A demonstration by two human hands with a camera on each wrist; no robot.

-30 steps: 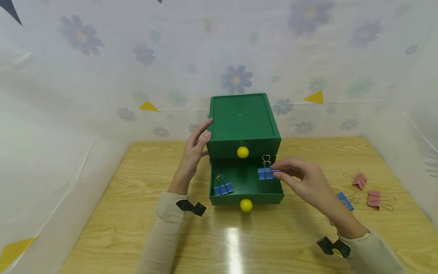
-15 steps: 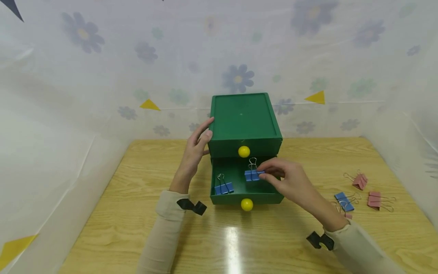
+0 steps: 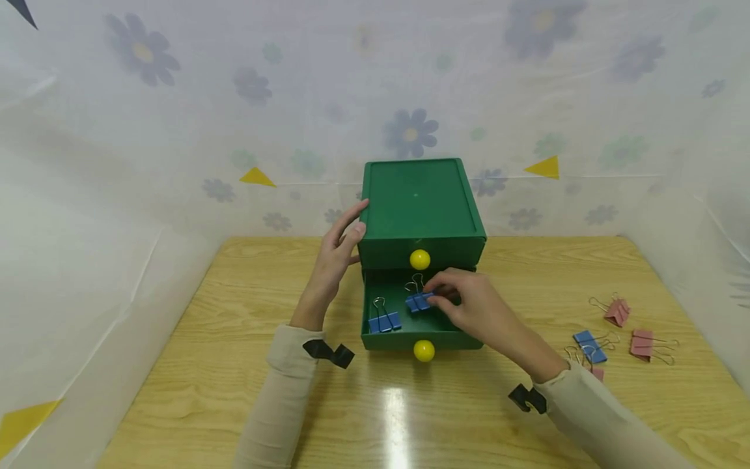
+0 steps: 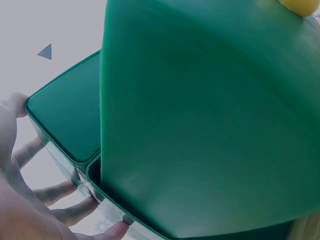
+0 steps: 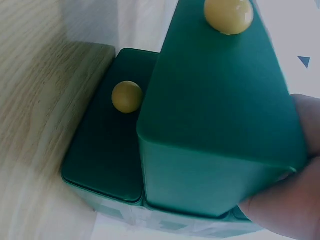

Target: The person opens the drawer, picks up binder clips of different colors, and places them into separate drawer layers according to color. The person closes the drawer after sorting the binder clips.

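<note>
A green two-drawer box [image 3: 418, 202] stands at the middle of the wooden table, its lower drawer [image 3: 422, 337] pulled out. My right hand [image 3: 435, 298] reaches into that drawer and pinches a blue binder clip [image 3: 418, 301] just above the drawer floor. A second blue binder clip [image 3: 383, 321] lies in the drawer's left front corner. My left hand [image 3: 344, 236] rests with straight fingers [image 4: 67, 210] against the box's left side [image 4: 200, 125]. In the right wrist view I see only the drawer fronts with their yellow knobs [image 5: 126, 96] and part of my right hand [image 5: 287, 205].
On the table to the right lie a blue clip [image 3: 588, 345] and pink clips [image 3: 616, 311] [image 3: 643, 342], with another partly behind my right forearm. Yellow knobs [image 3: 419, 259] [image 3: 424, 350] stick out of both drawers. Flowered plastic sheeting walls the table on three sides.
My right hand carried the blue clip leftward from the drawer's right edge toward its middle and lower into it. The left hand stayed on the box.
</note>
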